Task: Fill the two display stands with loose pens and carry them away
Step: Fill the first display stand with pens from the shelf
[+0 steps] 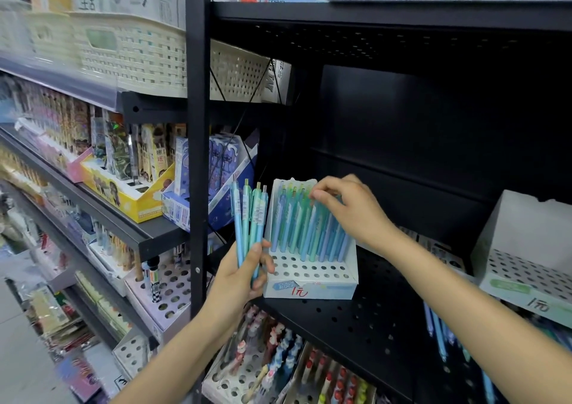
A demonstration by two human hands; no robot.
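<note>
Slotting pens: R hand (349, 208) pinches one in stand (309, 283); L hand (238, 276) grips spare pens (249, 218). Light, slick; hold mid-barrel.

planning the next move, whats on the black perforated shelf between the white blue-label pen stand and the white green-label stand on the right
Bare black perforated shelf separates the blue-label stand from the green-label stand; the right forearm crosses above it, in the head view.
</note>
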